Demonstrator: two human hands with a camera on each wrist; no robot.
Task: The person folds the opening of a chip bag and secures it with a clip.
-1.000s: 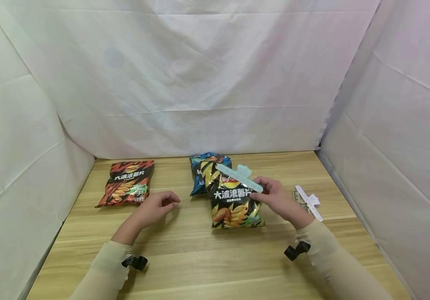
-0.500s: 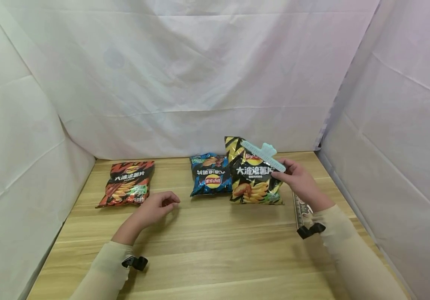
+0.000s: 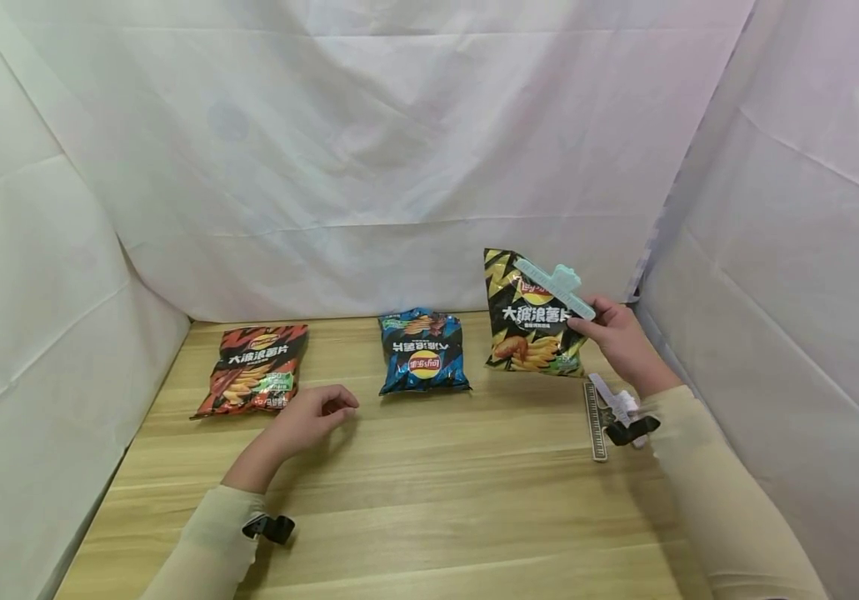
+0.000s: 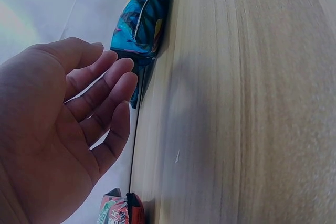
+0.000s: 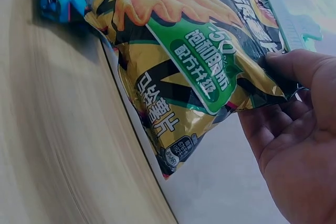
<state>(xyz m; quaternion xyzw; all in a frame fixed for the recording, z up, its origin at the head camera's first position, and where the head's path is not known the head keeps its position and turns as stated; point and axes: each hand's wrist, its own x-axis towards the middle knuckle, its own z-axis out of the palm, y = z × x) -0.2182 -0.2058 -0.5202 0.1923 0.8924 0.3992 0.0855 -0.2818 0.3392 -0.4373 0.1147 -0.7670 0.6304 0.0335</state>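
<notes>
My right hand (image 3: 627,346) pinches the right edge of a black-and-yellow chip bag (image 3: 530,321), thumb in front and fingers behind. A pale mint bag clip (image 3: 555,287) sits slantwise across the upper part of that bag. In the right wrist view the chip bag (image 5: 178,51) hangs above the table, tilted. My left hand (image 3: 317,421) holds nothing, its fingers loosely curved over the table, between the red chip bag (image 3: 257,371) and the blue chip bag (image 3: 423,354). The left wrist view shows the left hand (image 4: 68,114) with its palm bare.
Two more clips, one white (image 3: 612,396) and one dark with a ruler-like edge (image 3: 596,421), lie on the wooden table (image 3: 429,500) at the right, partly under the right wrist's black strap mount (image 3: 631,430). White cloth walls (image 3: 399,167) stand behind and at both sides.
My right hand has carried the black-and-yellow chip bag with its clip to the right and back, uncovering the blue bag. The left hand has stayed in place.
</notes>
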